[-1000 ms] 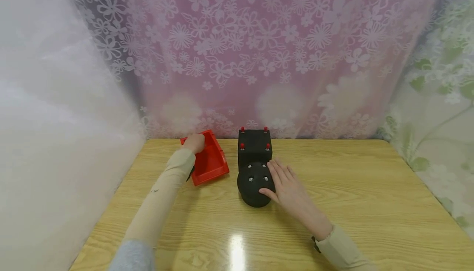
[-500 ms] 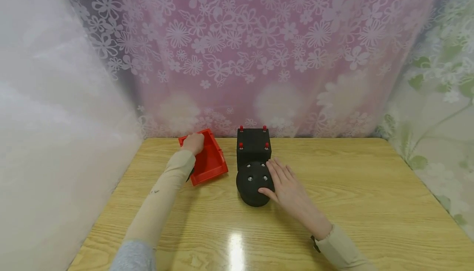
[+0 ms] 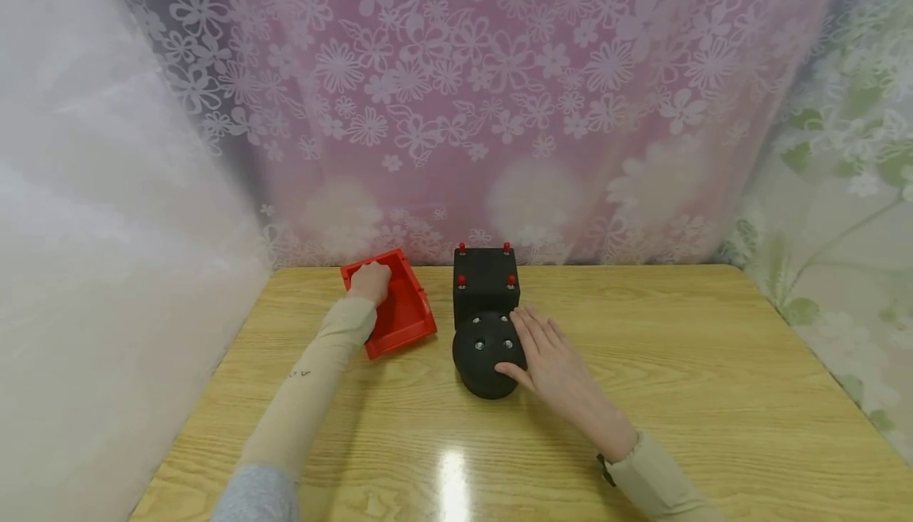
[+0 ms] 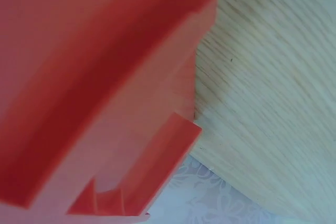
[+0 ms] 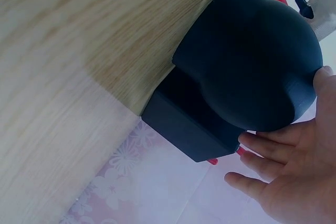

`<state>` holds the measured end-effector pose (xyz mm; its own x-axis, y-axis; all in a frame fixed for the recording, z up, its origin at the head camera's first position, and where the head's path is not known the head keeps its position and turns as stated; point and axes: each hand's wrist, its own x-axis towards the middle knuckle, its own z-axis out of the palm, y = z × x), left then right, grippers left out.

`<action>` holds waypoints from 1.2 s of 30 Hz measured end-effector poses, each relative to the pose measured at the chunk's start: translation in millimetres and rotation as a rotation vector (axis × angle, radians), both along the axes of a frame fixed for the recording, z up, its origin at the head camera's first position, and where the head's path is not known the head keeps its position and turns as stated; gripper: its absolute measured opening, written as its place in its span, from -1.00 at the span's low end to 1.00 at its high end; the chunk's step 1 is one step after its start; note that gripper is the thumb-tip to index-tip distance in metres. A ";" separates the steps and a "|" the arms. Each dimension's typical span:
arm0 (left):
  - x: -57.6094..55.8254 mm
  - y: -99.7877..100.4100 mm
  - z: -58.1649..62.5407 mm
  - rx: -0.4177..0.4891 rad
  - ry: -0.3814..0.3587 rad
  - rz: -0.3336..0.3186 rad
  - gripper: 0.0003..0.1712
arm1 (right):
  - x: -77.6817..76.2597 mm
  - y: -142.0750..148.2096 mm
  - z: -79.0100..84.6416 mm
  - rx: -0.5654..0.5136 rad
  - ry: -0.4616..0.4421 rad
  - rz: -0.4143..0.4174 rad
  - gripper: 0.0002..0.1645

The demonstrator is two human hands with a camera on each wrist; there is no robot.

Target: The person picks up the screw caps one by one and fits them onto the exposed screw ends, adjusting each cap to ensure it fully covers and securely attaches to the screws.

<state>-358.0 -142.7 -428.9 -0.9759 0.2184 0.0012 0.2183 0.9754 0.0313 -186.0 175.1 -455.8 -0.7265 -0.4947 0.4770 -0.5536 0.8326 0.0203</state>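
Observation:
My left hand reaches down into a red plastic bin, left of centre in the head view. Its fingers are hidden there, and the left wrist view shows only the bin's wall. My right hand rests with extended fingers and thumb against the right side of a round black block. Several silver bolt ends show on its top. Directly behind stands a square black block with several red-capped posts. Whether the two blocks are joined, I cannot tell.
A wood-grain table carries everything. Along its back edge hangs a pink flowered curtain. A whitish sheet closes off the left side and a leaf-patterned one the right.
My left hand has shifted slightly inside the red bin. The right hand stays against the round black block; the whole head view has drifted a little.

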 end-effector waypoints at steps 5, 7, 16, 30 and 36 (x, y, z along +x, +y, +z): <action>-3.0 0.1 2.0 0.013 -0.034 -0.003 -0.84 | 0.5 -0.1 1.1 0.002 -0.008 -0.001 0.12; -4.1 -0.4 4.7 0.035 -0.062 -0.010 -0.84 | 0.8 -0.2 1.4 -0.001 -0.015 -0.002 0.11; -1.7 -7.2 20.0 0.207 -0.259 -0.031 -0.86 | 1.9 -1.5 1.9 0.003 -0.034 -0.008 0.05; 33.3 -6.9 36.5 0.627 -0.375 0.000 -0.72 | -0.1 -0.6 -0.2 -0.020 0.019 0.008 0.09; 49.2 -4.4 35.6 0.777 -0.366 -0.003 -0.70 | 0.5 -1.3 -0.3 -0.023 0.022 0.012 0.11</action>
